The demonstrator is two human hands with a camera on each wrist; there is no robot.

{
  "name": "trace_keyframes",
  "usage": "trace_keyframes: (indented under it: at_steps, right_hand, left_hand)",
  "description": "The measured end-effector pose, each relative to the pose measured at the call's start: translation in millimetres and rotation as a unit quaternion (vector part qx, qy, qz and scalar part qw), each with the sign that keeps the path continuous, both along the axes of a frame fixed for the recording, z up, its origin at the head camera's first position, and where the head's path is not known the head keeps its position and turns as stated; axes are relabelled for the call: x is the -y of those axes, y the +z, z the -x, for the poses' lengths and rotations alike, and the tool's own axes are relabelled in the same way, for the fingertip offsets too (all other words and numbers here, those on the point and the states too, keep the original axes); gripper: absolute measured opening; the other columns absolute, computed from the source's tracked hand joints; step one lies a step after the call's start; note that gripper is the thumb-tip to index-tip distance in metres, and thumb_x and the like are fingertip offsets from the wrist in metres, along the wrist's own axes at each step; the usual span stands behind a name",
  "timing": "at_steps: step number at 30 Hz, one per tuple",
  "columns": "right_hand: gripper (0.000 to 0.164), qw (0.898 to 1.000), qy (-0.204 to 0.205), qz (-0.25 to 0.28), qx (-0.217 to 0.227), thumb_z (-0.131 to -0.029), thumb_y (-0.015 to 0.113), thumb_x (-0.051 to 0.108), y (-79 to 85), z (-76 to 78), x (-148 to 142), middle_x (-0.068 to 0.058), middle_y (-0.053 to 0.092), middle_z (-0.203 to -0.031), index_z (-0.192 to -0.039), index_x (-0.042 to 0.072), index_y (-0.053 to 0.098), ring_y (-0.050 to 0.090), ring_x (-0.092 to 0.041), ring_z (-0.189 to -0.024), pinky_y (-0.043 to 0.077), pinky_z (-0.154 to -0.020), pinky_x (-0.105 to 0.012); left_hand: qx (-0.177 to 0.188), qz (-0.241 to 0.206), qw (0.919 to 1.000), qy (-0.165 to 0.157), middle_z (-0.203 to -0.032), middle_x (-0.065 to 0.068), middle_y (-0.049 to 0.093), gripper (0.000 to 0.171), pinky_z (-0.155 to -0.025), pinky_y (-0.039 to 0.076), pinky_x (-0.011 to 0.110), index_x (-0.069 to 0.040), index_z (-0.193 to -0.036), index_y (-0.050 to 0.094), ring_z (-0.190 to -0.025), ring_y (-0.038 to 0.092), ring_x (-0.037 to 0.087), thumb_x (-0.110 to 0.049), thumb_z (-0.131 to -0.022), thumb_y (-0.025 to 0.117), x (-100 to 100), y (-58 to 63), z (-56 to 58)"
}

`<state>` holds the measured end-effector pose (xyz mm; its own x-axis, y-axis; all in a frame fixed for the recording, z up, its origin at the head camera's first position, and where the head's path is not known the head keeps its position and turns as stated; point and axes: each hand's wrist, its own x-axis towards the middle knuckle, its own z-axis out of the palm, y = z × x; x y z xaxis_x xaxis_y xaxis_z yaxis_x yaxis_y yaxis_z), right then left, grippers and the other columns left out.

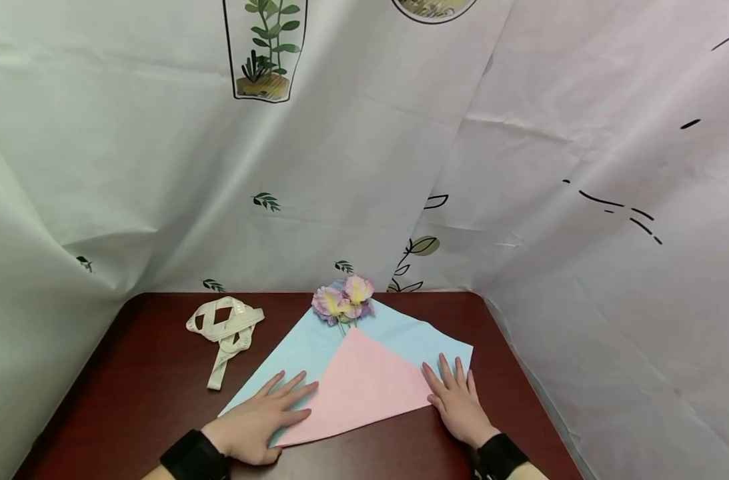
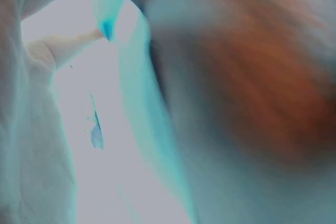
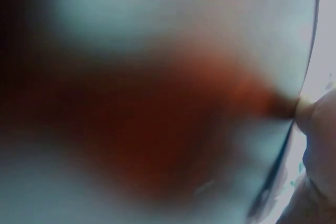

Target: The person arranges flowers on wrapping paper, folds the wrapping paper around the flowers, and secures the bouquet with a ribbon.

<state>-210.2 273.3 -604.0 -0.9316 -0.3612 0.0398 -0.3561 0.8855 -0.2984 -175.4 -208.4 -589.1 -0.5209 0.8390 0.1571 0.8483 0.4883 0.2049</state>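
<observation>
Flatly spread, left grip (image 1: 257,417) and right grip (image 1: 458,407) released on folded paper (image 1: 364,387); tape measure (image 1: 226,330) markings illegible.

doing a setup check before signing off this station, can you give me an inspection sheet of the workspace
Surface: dark red-brown table, glossy, rounded far corners.
Job's things: light blue paper with a pink panel over its near part; pink-and-yellow flowers at its far corner, stems reaching toward the panel's tip. Whether the paper is one two-coloured sheet, cannot tell.
Clutter: white strip, loosely looped, left of the paper.
Hands: left hand and right hand rest on the paper, one at each side, fingers spread; black band on each wrist.
Cables: nothing seen.
Surroundings: pale cloth with plant prints, behind and at both sides.
</observation>
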Motion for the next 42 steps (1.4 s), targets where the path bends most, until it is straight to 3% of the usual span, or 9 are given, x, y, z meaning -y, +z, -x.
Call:
trace_keyframes:
  at_steps: [4, 8, 13, 17, 21, 24, 30, 36, 42]
  right_hand:
    - [0.063, 0.997, 0.012, -0.040, -0.072, -0.107, 0.072, 0.015, 1.7, 4.4, 11.5, -0.029, 0.031, -0.177, -0.167, 0.017, 0.053, 0.019, -0.065, -0.161, 0.015, -0.123, -0.083]
    - [0.061, 0.993, 0.021, -0.056, -0.105, -0.106, 0.073, 0.011, 2.9, 6.2, 19.2, -0.027, 0.036, -0.175, -0.165, 0.019, 0.057, 0.025, -0.063, -0.160, 0.021, -0.123, -0.082]
    - [0.053, 0.992, 0.038, -0.038, -0.111, -0.110, 0.059, 0.002, 5.3, 5.0, 25.5, -0.028, 0.040, -0.172, -0.160, 0.017, 0.062, 0.027, -0.065, -0.158, 0.019, -0.122, -0.082]
    - [0.048, 0.988, 0.080, -0.019, -0.130, -0.105, 0.057, -0.011, 11.2, 3.4, 38.6, -0.029, 0.055, -0.161, -0.145, 0.009, 0.075, 0.036, -0.064, -0.155, 0.028, -0.122, -0.079]
    - [0.027, 0.984, 0.133, -0.007, -0.119, -0.102, 0.073, -0.001, 16.3, -1.3, 61.0, -0.019, 0.076, -0.136, -0.124, 0.007, 0.084, 0.061, -0.047, -0.143, 0.049, -0.116, -0.062]
    - [0.013, 0.982, 0.160, 0.007, -0.096, -0.102, 0.080, 0.018, 17.1, -6.0, 78.8, -0.002, 0.082, -0.114, -0.112, 0.013, 0.086, 0.075, -0.026, -0.122, 0.060, -0.103, -0.047]
    - [0.025, 0.984, 0.158, 0.039, -0.069, -0.100, 0.083, 0.047, 21.9, -11.7, 100.7, 0.017, 0.068, -0.084, -0.090, 0.025, 0.077, 0.061, 0.002, -0.075, 0.055, -0.073, -0.027]
    - [0.038, 0.989, 0.137, 0.050, 0.003, -0.096, 0.082, 0.064, 33.2, -10.8, 110.6, 0.022, 0.054, -0.069, -0.088, 0.026, 0.078, 0.048, 0.005, -0.064, 0.045, -0.062, -0.020]
    - [0.038, 0.980, 0.163, 0.013, -0.115, -0.088, 0.093, 0.055, 28.4, -18.0, 121.2, 0.009, 0.071, -0.099, -0.097, 0.021, 0.077, 0.065, -0.005, -0.080, 0.054, -0.069, -0.026]
  left_hand:
    - [-0.044, 0.047, 0.9977, -0.021, -0.171, 0.007, 0.050, 0.071, -0.126, 0.036, 0.060, -0.018, -0.155, 0.067, -0.160, 0.043, 0.034, -0.021, -0.087, 0.083, -12.2, 8.8, 3.1]
    - [-0.048, 0.053, 0.9966, -0.040, -0.158, 0.003, 0.064, 0.063, -0.117, 0.049, 0.057, -0.023, -0.148, 0.073, -0.150, 0.057, 0.024, -0.014, -0.086, 0.081, -17.5, 11.4, 4.7]
    - [-0.042, 0.011, 0.9977, -0.051, -0.137, -0.002, 0.076, 0.047, -0.106, 0.058, 0.052, -0.022, -0.131, 0.083, -0.132, 0.068, 0.014, -0.005, -0.087, 0.080, -21.1, 10.2, 8.4]
    - [-0.014, -0.033, 0.9986, -0.039, -0.111, -0.012, 0.080, 0.033, -0.092, 0.060, 0.039, -0.021, -0.111, 0.086, -0.105, 0.073, 0.002, 0.001, -0.088, 0.077, -27.0, 13.3, 15.6]
    - [0.018, -0.039, 0.9988, -0.022, -0.091, -0.020, 0.076, 0.029, -0.084, 0.056, 0.033, -0.024, -0.099, 0.085, -0.082, 0.065, -0.008, 0.002, -0.090, 0.076, -35.4, 23.1, 22.5]
    - [-0.005, -0.017, 0.9997, -0.016, -0.084, -0.020, 0.074, 0.023, -0.092, 0.060, 0.044, -0.025, -0.094, 0.082, -0.078, 0.065, -0.007, -0.002, -0.092, 0.079, -43.6, 34.1, 27.6]
    - [-0.110, 0.020, 0.9937, 0.005, -0.071, -0.016, 0.065, 0.023, -0.105, 0.058, 0.057, -0.026, -0.082, 0.073, -0.079, 0.070, 0.006, -0.013, -0.096, 0.084, -67.5, 56.6, 43.7]
    - [-0.212, 0.030, 0.9766, 0.017, -0.080, -0.013, 0.071, 0.019, -0.118, 0.048, 0.059, -0.028, -0.085, 0.078, -0.097, 0.070, 0.012, -0.014, -0.095, 0.086, -94.0, 72.1, 55.1]
    - [-0.255, 0.048, 0.9656, 0.019, -0.097, -0.010, 0.078, 0.023, -0.125, 0.038, 0.064, -0.027, -0.095, 0.083, -0.133, 0.066, 0.019, -0.004, -0.094, 0.085, -106.0, 76.9, 60.7]
